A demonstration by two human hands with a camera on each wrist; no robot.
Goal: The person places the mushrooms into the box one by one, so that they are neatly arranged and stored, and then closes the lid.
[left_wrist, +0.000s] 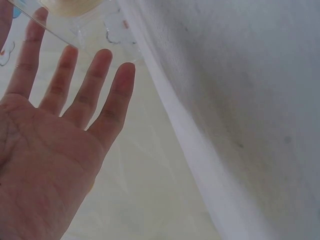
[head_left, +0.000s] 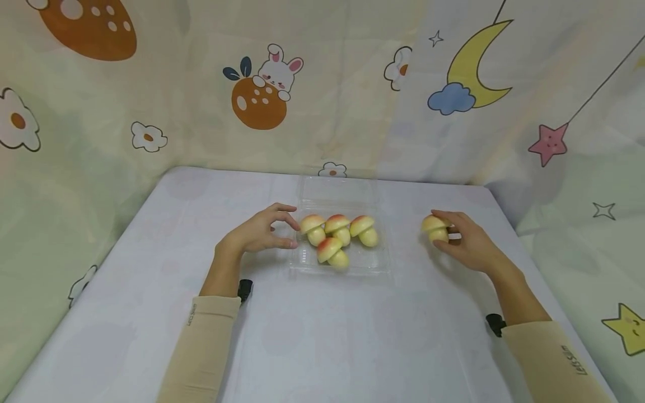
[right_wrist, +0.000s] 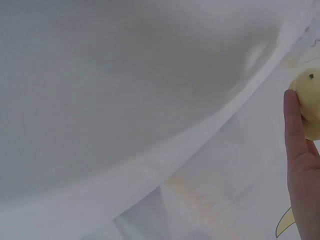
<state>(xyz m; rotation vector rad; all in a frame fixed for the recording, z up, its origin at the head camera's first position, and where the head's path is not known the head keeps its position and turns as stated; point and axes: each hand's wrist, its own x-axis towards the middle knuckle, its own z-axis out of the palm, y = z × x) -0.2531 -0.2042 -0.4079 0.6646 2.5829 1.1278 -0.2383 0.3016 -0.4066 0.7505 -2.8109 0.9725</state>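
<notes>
In the head view a clear plastic container [head_left: 380,260] lies on the table with its lid [head_left: 337,190] folded back. Inside are several yellow toy mushrooms [head_left: 369,237] with reddish caps, most in a back row and one [head_left: 339,259] in front. My left hand [head_left: 259,229] is at the container's left side, fingers spread and thumb apart; whether it touches the rim I cannot tell. Off to the right, my right hand [head_left: 468,240] holds another toy mushroom [head_left: 434,226] between thumb and fingers. The right wrist view shows part of that mushroom [right_wrist: 310,100] against the fingers.
A white cloth covers the table [head_left: 322,336]. Behind it and along the sides hangs a curtain [head_left: 342,112] printed with cartoon figures. Dark camera mounts sit at the left wrist [head_left: 244,290] and the right wrist [head_left: 496,324].
</notes>
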